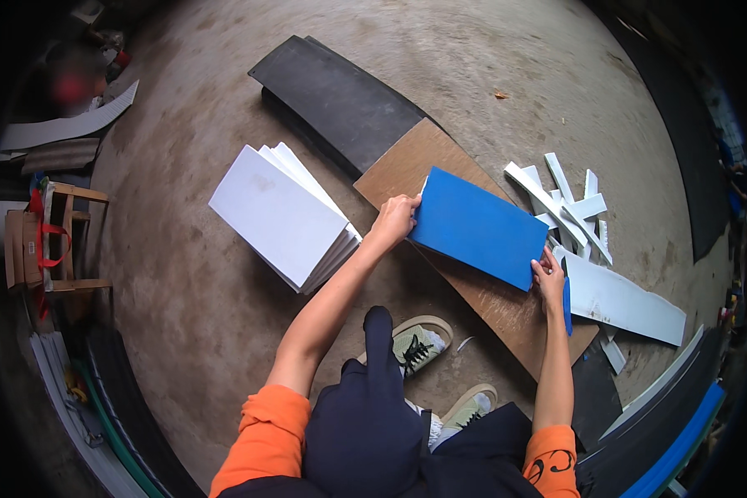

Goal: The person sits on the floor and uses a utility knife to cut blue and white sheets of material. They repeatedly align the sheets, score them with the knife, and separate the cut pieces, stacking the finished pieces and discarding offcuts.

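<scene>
A rectangular blue sheet lies tilted over a brown board, held between my two hands. My left hand grips its left edge, thumb and fingers closed on it. At the lower right corner, my right hand pinches the sheet with bent fingers. Beside the right hand shows a narrow blue piece; its kind I cannot make out. Left of my left forearm rests a fanned stack of white rectangular sheets on the floor.
Long black sheets lie under the brown board. Right of it are a pile of white strips and a broad white offcut. A wooden stool with a cardboard box stands left. My shoes are close below.
</scene>
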